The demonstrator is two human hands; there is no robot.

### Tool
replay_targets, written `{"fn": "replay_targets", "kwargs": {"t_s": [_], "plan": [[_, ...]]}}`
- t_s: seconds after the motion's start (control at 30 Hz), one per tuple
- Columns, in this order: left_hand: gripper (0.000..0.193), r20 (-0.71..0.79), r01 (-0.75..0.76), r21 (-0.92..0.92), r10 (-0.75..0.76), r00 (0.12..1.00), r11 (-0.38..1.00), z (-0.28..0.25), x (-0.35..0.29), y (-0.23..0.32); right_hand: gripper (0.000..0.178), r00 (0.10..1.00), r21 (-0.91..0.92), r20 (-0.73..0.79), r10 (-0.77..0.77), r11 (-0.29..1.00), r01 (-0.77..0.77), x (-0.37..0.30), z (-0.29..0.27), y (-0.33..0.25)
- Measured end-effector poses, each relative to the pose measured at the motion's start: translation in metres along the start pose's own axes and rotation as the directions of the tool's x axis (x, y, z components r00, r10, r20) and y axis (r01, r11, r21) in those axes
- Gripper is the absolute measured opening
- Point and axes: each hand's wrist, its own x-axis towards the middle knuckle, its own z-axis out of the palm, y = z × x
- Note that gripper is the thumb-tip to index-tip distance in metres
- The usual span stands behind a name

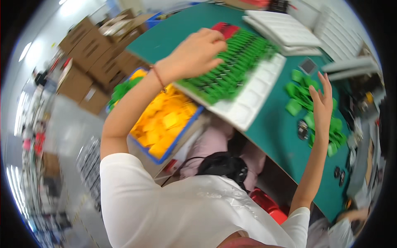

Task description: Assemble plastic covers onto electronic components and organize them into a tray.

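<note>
My left hand (197, 54), a bracelet at its wrist, hangs over the far left side of a white compartment tray (244, 111). Its fingers are bent, with a gap to the thumb and nothing visible between them. Rows of green plastic pieces (235, 66) with dark parts among them fill much of the tray; red pieces (226, 29) lie at its far end. My right hand (323, 101) is raised open over the table's right side, fingers up and apart. Around and below it lies a loose heap of green plastic pieces (294, 106), beside small dark parts (302, 129).
A blue-rimmed bin (159, 159) of yellow pieces (167, 120) stands left of the green table (273, 142). White trays (285, 31) are stacked at the back. Cardboard boxes (89, 45) stand on the far left. A red container (269, 204) sits beneath the table.
</note>
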Motion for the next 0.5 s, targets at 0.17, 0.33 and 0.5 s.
{"fn": "replay_targets", "kwargs": {"t_s": [0.17, 0.33, 0.5], "plan": [[0.035, 0.025, 0.527, 0.277, -0.555, 0.832, 0.803, -0.046, -0.217, -0.089, 0.054, 0.875, 0.477, 0.346, -0.338, 0.867, 0.146, 0.004, 0.158, -0.128], [0.091, 0.269, 0.848, 0.262, -0.879, 0.394, 0.461, -0.032, -0.375, -0.101, 0.072, 0.537, 0.512, 0.552, -0.638, 0.767, 0.386, -0.028, 0.297, -0.203], [0.113, 0.262, 0.883, 0.21, -0.894, 0.364, 0.42, -0.012, -0.371, -0.12, 0.097, 0.323, 0.366, 0.731, -0.601, 0.745, 0.557, -0.043, 0.398, -0.247]]}}
